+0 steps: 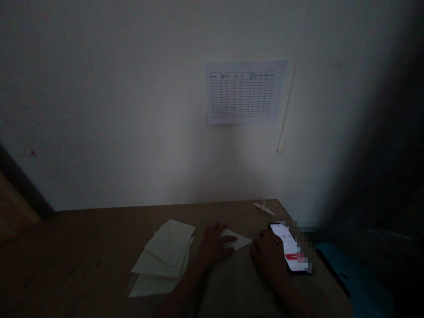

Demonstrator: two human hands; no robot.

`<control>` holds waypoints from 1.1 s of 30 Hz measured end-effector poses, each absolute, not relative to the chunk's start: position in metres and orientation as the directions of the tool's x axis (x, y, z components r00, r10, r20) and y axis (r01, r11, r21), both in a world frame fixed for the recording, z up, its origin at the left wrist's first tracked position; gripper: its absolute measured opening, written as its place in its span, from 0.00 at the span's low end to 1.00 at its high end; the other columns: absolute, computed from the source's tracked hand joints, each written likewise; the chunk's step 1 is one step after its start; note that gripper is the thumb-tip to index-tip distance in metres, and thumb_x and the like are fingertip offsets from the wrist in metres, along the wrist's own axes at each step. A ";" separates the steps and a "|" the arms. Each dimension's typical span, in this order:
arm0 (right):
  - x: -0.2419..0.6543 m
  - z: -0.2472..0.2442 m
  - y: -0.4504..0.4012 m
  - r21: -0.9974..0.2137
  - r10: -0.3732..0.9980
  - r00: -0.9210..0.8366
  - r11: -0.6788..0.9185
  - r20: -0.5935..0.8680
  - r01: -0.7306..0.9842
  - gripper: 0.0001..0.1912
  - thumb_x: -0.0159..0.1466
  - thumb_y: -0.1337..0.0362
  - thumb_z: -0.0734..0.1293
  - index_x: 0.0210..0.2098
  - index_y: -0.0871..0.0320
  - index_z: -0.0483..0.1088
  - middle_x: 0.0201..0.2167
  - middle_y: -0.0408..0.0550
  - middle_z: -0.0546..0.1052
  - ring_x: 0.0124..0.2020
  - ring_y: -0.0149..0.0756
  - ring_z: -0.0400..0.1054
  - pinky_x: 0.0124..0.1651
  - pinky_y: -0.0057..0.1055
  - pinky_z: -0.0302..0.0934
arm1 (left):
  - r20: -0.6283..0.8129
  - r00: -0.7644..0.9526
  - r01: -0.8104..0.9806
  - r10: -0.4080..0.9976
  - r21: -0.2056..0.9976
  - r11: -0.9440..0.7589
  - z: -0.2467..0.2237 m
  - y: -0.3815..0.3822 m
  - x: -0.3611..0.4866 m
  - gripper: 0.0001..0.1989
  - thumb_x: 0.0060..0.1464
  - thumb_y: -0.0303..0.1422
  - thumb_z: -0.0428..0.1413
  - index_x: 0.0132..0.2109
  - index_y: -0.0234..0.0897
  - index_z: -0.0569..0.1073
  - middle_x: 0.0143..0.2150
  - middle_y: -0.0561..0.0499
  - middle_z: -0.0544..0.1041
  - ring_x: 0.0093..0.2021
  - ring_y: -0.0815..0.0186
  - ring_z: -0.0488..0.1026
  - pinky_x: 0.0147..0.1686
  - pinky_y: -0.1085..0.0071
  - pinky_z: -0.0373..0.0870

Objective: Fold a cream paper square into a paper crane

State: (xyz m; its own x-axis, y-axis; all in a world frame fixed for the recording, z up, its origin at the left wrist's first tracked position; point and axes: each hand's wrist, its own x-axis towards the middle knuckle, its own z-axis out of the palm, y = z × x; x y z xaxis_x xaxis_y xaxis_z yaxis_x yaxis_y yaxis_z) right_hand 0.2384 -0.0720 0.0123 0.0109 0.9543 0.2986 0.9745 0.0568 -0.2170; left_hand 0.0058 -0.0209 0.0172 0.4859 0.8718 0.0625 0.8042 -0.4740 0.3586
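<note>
A white sheet of paper folded into a pointed, roughly triangular shape (pixel 243 241) lies on the table between my hands. My left hand (pixel 215 247) rests over its left part, fingers spread and pressing it flat. At the paper's right tip is my right hand (pixel 267 251), its fingers curled together and closed on the point, though the dim light blurs the exact grip. Left of my left hand sits a loose stack of white paper sheets (pixel 168 247). Just right of my right hand lies a phone (pixel 288 243) with its screen lit.
A small folded paper figure (pixel 264 207) stands near the back right corner of the brown table (pixel 89 260). Behind it, a printed chart (pixel 243 95) hangs on the wall. A blue chair-like object (pixel 357 278) is beyond the table's right edge.
</note>
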 end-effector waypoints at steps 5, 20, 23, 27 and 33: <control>0.237 0.012 -0.071 -0.192 0.949 -0.012 0.076 0.316 0.978 0.12 0.68 0.62 0.63 0.42 0.54 0.80 0.53 0.59 0.74 0.58 0.53 0.62 0.61 0.49 0.51 | 0.150 0.448 0.810 0.882 0.350 -0.471 0.020 -0.028 0.009 0.21 0.56 0.50 0.62 0.56 0.62 0.78 0.64 0.50 0.70 0.68 0.46 0.59 0.69 0.38 0.40; 0.243 0.011 -0.030 -0.232 0.946 -0.074 0.152 0.316 0.961 0.14 0.70 0.62 0.62 0.41 0.56 0.80 0.53 0.58 0.73 0.58 0.50 0.62 0.61 0.44 0.51 | 0.185 0.420 0.831 0.889 0.316 -0.458 0.025 -0.032 0.017 0.14 0.61 0.45 0.59 0.52 0.60 0.80 0.50 0.47 0.74 0.57 0.51 0.67 0.67 0.40 0.47; 0.242 0.012 -0.031 -0.230 0.952 -0.069 0.142 0.298 0.963 0.11 0.69 0.60 0.64 0.41 0.56 0.79 0.53 0.57 0.74 0.58 0.51 0.63 0.61 0.44 0.51 | 0.177 0.423 0.828 0.889 0.324 -0.458 0.022 -0.030 0.015 0.16 0.57 0.45 0.62 0.53 0.60 0.79 0.52 0.48 0.74 0.58 0.51 0.67 0.66 0.42 0.51; 0.244 0.010 -0.029 -0.286 0.969 -0.047 0.118 0.244 0.951 0.14 0.64 0.57 0.69 0.46 0.53 0.78 0.58 0.56 0.72 0.61 0.52 0.61 0.63 0.46 0.50 | 0.188 0.436 0.815 0.880 0.333 -0.475 0.019 -0.029 0.011 0.20 0.54 0.46 0.65 0.55 0.61 0.78 0.58 0.49 0.72 0.62 0.49 0.65 0.66 0.42 0.51; 0.240 0.000 -0.032 -0.343 0.975 -0.071 0.142 0.211 0.929 0.29 0.59 0.55 0.71 0.59 0.51 0.70 0.67 0.56 0.64 0.68 0.56 0.55 0.68 0.51 0.45 | 0.170 0.442 0.816 0.881 0.333 -0.473 0.017 -0.029 0.010 0.20 0.55 0.49 0.64 0.55 0.60 0.78 0.63 0.48 0.69 0.66 0.47 0.61 0.67 0.40 0.48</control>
State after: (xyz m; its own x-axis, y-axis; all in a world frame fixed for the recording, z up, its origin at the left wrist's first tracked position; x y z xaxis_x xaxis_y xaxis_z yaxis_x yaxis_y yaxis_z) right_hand 0.2400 -0.0322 0.0002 -0.0711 0.9748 0.2113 0.9286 0.1420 -0.3427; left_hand 0.0095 -0.0291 0.0165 0.4418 0.8810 0.1695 0.8158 -0.4731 0.3327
